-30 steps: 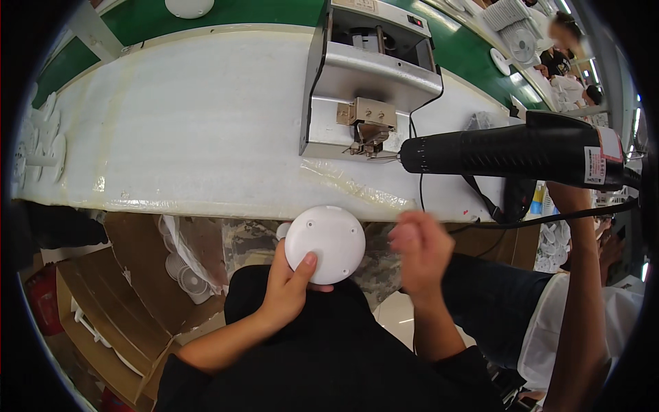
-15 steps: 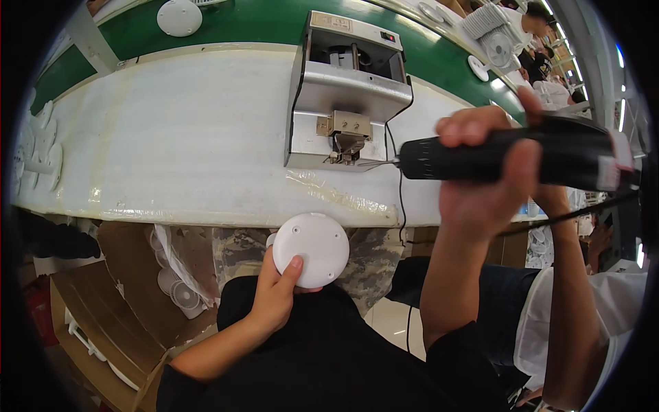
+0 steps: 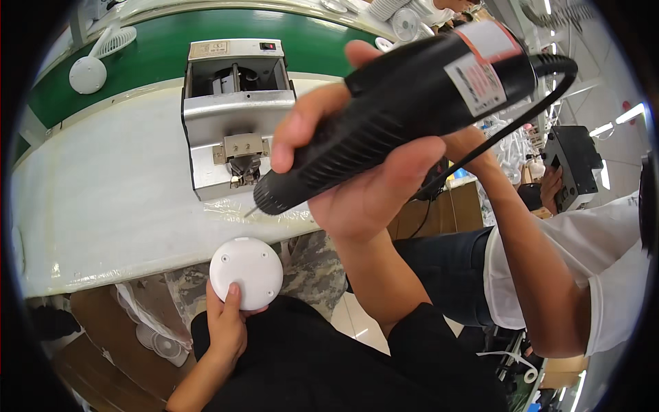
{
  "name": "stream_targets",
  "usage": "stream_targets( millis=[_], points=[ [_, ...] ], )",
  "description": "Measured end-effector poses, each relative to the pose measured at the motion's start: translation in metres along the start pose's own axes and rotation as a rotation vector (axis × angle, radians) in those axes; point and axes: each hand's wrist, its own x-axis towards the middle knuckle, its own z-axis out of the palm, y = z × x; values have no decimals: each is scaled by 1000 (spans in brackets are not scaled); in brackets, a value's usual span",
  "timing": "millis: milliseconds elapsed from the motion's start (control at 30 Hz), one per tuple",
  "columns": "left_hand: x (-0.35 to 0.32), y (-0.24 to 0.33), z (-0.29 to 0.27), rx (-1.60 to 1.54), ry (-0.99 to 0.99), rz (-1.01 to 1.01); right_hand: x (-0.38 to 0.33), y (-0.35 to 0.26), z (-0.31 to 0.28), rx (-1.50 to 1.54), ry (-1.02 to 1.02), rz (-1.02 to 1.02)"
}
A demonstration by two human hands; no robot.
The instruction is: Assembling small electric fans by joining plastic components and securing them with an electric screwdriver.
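My left hand (image 3: 228,328) holds a round white plastic base (image 3: 248,275) over my lap, thumb on its flat face, which has several small screw holes. My right hand (image 3: 374,189) wraps around a thick black electric screwdriver (image 3: 412,96). Its thin bit points down and left, above the base and apart from it. Whether a screw sits on the bit's tip is too small to tell. Behind the driver's nose stands a metal screw feeder (image 3: 237,113) on the white-covered table (image 3: 117,185).
A green conveyor belt (image 3: 158,51) runs behind the table, with a small white fan (image 3: 89,72) on it. At the right, close to my arm, stands a co-worker in a white shirt (image 3: 549,268). A cardboard box (image 3: 103,323) with white fan parts is at lower left. The driver's cord (image 3: 508,130) hangs down at right.
The screwdriver's bit has left the screw feeder's front and swung toward the white base, now tilted downward. My view has turned right, so the feeder and table appear farther left.
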Motion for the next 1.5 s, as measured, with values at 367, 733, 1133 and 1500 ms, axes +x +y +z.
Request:
stream_targets(
  millis=[367,733,1133,1500],
  points=[
    [-2,-16,10,-27,-31,57,-8,-35,-28,-60,-37,50],
    [5,-23,-1,68,-84,109,-5,-19,-12,-217,55,-50],
    [2,-26,3,107,-56,169,-12,-25,-19,-121,-81,125],
    [2,-12,12,123,-57,192,-71,-51,-12,-152,-83,198]
  ],
)
